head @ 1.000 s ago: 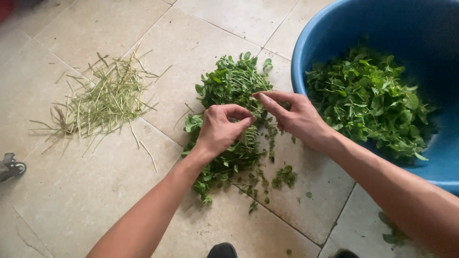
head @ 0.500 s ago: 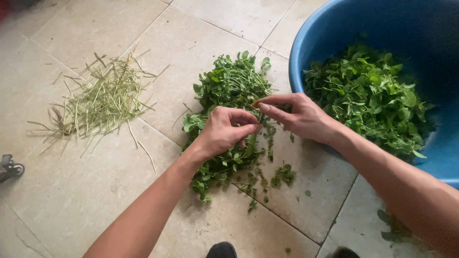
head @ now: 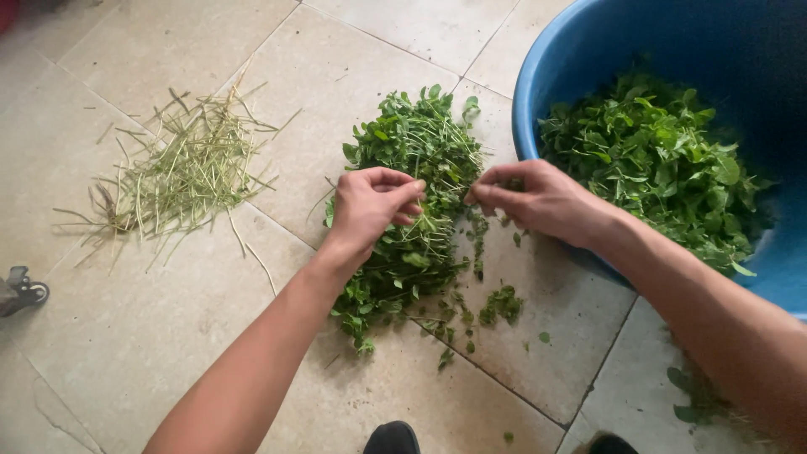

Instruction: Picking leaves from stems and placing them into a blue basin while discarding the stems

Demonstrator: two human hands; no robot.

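A pile of green leafy sprigs lies on the tiled floor in front of me. My left hand rests on the pile's middle, fingers curled around a small bunch of stems. My right hand is just right of the pile, fingers pinched on a few leaves at its edge. A large blue tub stands at the right, holding picked green leaves.
A heap of bare pale green stalks lies on the tiles at the left. Small leaf scraps are scattered below the pile. A small dark object sits at the left edge. Dark shoe tips show at the bottom.
My right hand has pulled away to the right, from touching my left hand to the pile's right edge. My left hand stays on the pile.
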